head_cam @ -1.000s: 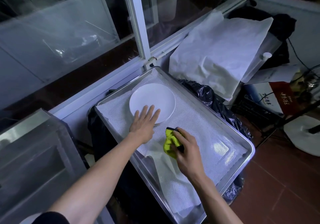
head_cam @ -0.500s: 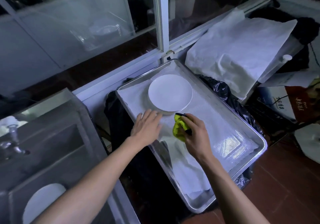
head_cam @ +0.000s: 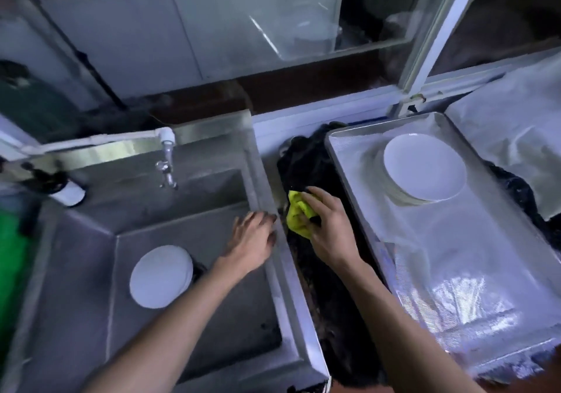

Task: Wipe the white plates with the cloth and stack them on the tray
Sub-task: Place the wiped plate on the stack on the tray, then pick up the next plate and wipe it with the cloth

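Both hands have left the tray (head_cam: 349,162) and swung toward the sink (head_cam: 91,271). Left hand (head_cam: 253,242) hangs empty over the sink's right rim, fingers loosely curled, no longer by the stacked plates (head_cam: 423,171). Right hand (head_cam: 328,225) stays clamped on the yellow cloth (head_cam: 296,215), now above the dark gap between sink and tray (cloth bunched, not spread). Stack sits at the tray's far end. One more white plate (head_cam: 161,275) lies in the sink basin, well apart from both hands; likely the next to wipe.
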### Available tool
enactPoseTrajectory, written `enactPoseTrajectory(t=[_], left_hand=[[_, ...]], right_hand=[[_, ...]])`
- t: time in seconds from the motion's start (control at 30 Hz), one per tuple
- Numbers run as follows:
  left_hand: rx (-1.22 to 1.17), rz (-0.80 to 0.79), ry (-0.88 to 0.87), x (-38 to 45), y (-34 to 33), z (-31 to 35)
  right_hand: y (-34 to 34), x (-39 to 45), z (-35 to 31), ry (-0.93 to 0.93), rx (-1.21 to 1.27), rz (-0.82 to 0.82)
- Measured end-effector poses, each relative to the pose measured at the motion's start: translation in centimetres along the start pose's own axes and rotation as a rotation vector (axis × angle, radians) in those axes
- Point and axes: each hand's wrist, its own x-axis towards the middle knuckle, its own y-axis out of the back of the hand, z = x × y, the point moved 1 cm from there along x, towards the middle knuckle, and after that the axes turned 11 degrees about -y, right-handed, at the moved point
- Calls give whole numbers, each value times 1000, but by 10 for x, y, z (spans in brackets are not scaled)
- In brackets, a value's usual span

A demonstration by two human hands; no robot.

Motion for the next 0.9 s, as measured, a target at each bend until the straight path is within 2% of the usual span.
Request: enactPoseTrajectory(t=[0.2, 0.4, 0.53, 0.77, 0.9], left_hand=[[-39, 13, 172, -90, 2, -103], [-43, -79, 338, -166, -13, -198], [-52, -115, 416, -210, -27, -249], [-134, -126, 532, -256, -55, -313], [-249, -54, 676, -267, -80, -338]], right_hand=[[-109, -4, -73, 89, 1, -175], [-216, -10, -130, 97, -80, -362], [-276, -15, -159, 115, -110, -426], [-351, -21, -176, 89, -119, -482], [-386, -24, -163, 54, -129, -506]])
